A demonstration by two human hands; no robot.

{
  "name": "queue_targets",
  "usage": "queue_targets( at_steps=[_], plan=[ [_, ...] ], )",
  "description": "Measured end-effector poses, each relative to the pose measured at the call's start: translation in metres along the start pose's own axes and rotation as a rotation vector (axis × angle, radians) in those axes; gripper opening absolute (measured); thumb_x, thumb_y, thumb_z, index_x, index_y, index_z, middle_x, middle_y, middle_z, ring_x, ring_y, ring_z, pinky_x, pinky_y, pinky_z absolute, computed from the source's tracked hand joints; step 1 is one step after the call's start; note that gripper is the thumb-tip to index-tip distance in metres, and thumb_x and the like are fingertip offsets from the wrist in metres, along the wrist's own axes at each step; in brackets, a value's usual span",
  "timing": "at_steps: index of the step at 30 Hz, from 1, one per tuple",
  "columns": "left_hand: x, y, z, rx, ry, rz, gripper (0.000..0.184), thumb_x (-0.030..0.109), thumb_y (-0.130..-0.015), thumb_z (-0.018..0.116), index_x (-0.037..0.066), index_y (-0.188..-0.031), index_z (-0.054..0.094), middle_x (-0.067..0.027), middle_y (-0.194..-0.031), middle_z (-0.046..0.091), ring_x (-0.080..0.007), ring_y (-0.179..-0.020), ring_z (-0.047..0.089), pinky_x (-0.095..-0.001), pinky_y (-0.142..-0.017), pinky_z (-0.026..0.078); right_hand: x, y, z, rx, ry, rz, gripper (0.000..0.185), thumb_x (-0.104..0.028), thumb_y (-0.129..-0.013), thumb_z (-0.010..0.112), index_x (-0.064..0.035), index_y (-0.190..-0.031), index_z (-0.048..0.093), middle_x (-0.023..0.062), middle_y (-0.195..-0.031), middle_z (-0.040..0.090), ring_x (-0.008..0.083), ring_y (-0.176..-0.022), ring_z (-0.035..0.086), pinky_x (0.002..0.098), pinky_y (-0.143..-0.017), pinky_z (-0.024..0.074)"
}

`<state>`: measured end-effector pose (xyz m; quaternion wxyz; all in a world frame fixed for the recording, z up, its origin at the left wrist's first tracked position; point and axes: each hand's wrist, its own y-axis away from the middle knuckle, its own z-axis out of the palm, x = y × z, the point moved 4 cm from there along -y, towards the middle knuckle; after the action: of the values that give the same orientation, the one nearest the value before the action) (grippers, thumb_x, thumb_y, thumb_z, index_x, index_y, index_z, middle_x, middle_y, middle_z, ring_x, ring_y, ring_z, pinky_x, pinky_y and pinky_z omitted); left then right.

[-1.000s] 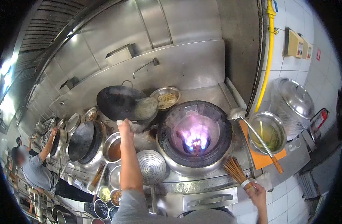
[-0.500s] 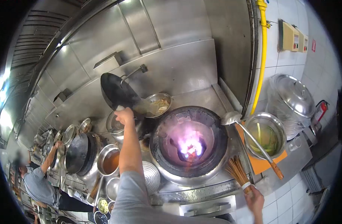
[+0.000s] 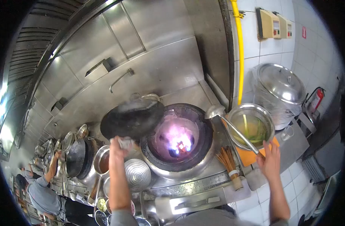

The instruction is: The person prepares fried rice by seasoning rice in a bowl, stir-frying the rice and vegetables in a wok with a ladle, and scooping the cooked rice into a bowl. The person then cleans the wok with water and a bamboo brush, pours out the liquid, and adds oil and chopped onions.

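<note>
My left hand (image 3: pixel 119 148) is closed round the handle of a black wok (image 3: pixel 133 118), with a pale cloth at the grip. The wok is tilted beside the burner (image 3: pixel 178 137), over whose left rim it partly reaches. My right hand (image 3: pixel 271 162) has its fingers stretched out at the handle end of a long metal ladle (image 3: pixel 238 132). That ladle lies across a metal bowl (image 3: pixel 271 119) of liquid with green stalks. A bamboo wok brush (image 3: pixel 229 162) rests at the stove's front edge, apart from my right hand.
Purple-white flame burns in the burner. A perforated strainer (image 3: pixel 137 175) and a bowl of brown liquid (image 3: pixel 101 160) are on the left. A lidded pot (image 3: pixel 281 84) stands right. A tap (image 3: pixel 121 80) projects from the back wall. Another person (image 3: pixel 46 194) works at far left.
The wok has swung down and right from its steep tilt near the food bowl, now mostly hidden behind it. My right hand has let go of the brush and moved up to the ladle.
</note>
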<state>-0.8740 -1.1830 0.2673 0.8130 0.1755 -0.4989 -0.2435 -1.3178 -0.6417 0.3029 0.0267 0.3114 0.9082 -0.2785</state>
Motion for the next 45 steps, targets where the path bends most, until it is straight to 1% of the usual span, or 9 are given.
queue_targets(
  at_steps=[3,9,17,28,32,35,39,42,45],
  plan=[
    [-0.096,0.066,-0.024,0.005,0.141,0.046,0.025,0.035,-0.102,0.047,0.012,-0.100,0.056,-0.0162,-0.105,0.063,-0.0349,-0.100,0.061,-0.0548,-0.081,0.054,0.037,-0.012,0.023,-0.581,0.048,0.137,0.058,-0.013,-0.080,0.073,-0.0021,-0.134,0.053,0.0252,-0.121,0.062,0.0414,-0.111,0.061,0.0487,-0.089,0.0509],
    [-0.220,0.179,0.013,-0.017,0.292,-0.164,0.030,0.019,-0.082,0.055,0.000,-0.105,0.059,-0.0181,-0.104,0.066,-0.0348,-0.092,0.064,-0.0459,-0.076,0.056,0.072,-0.009,0.080,-0.401,-0.019,-0.009,0.047,-0.020,-0.084,0.073,-0.0013,-0.122,0.053,0.0159,-0.085,0.067,0.0357,-0.068,0.065,0.0449,-0.066,0.0542],
    [-0.285,0.164,0.029,-0.079,0.379,-0.205,0.026,0.009,-0.085,0.061,0.004,-0.110,0.054,-0.0180,-0.110,0.061,-0.0354,-0.102,0.063,-0.0530,-0.093,0.055,-0.147,-0.091,0.083,-1.286,-1.784,0.514,0.025,-0.006,-0.097,0.059,-0.0077,-0.121,0.054,0.0002,-0.077,0.052,0.0070,-0.045,0.044,0.0252,-0.038,0.0351],
    [-0.270,0.249,-0.060,-0.161,0.011,-0.063,0.033,0.028,-0.099,0.067,0.005,-0.120,0.058,-0.0111,-0.102,0.071,-0.0211,-0.090,0.068,-0.0340,-0.079,0.055,-0.571,-0.186,0.319,-0.942,-0.803,-0.245,0.022,-0.006,-0.087,0.054,-0.0015,-0.109,0.058,0.0056,-0.066,0.052,0.0158,-0.048,0.051,0.0313,-0.037,0.0354],
    [-0.283,0.257,-0.113,0.043,0.017,-0.040,0.035,0.027,-0.096,0.070,0.003,-0.120,0.061,-0.0100,-0.109,0.068,-0.0208,-0.097,0.065,-0.0359,-0.083,0.052,-0.651,-0.155,0.340,-1.487,-1.618,0.247,0.021,-0.006,-0.088,0.055,-0.0054,-0.067,0.054,0.0043,-0.056,0.047,0.0166,-0.045,0.049,0.0279,-0.040,0.0393],
    [-0.286,0.253,-0.128,0.072,-0.043,-0.100,0.051,0.025,-0.093,0.074,-0.001,-0.130,0.050,-0.0126,-0.120,0.063,-0.0230,-0.108,0.062,-0.0365,-0.091,0.051,-0.663,-0.173,0.336,-1.906,-2.424,1.290,0.010,-0.002,-0.086,0.060,0.0024,-0.088,0.051,0.0043,-0.074,0.054,0.0130,-0.050,0.052,0.0227,-0.042,0.0417],
    [-0.302,0.236,-0.149,0.185,-0.240,-0.010,0.068,0.026,-0.087,0.080,-0.003,-0.135,0.043,-0.0169,-0.128,0.059,-0.0254,-0.114,0.060,-0.0375,-0.097,0.050,-0.628,-0.177,0.334,-1.439,-1.031,0.010,0.022,-0.003,-0.089,0.055,0.0051,-0.109,0.056,0.0055,-0.067,0.052,0.0152,-0.049,0.054,0.0316,-0.041,0.0434],
    [-0.339,0.207,-0.174,0.273,-0.377,0.059,0.071,0.030,-0.080,0.085,-0.003,-0.132,0.049,-0.0200,-0.126,0.060,-0.0276,-0.114,0.061,-0.0383,-0.099,0.049,-0.626,-0.156,0.299,-1.053,-0.590,-0.278,0.009,-0.006,-0.087,0.057,-0.0012,-0.091,0.064,0.0022,-0.059,0.051,0.0170,-0.047,0.051,0.0321,-0.041,0.0396],
    [-0.348,0.197,-0.184,0.229,-0.530,0.152,0.066,0.033,-0.078,0.085,-0.003,-0.127,0.057,-0.0225,-0.124,0.062,-0.0315,-0.116,0.062,-0.0391,-0.098,0.049,-0.632,-0.166,0.316,-1.460,-1.346,0.218,0.006,-0.006,-0.087,0.057,-0.0062,-0.081,0.058,0.0016,-0.059,0.050,0.0146,-0.050,0.051,0.0294,-0.043,0.0404]
  ],
)
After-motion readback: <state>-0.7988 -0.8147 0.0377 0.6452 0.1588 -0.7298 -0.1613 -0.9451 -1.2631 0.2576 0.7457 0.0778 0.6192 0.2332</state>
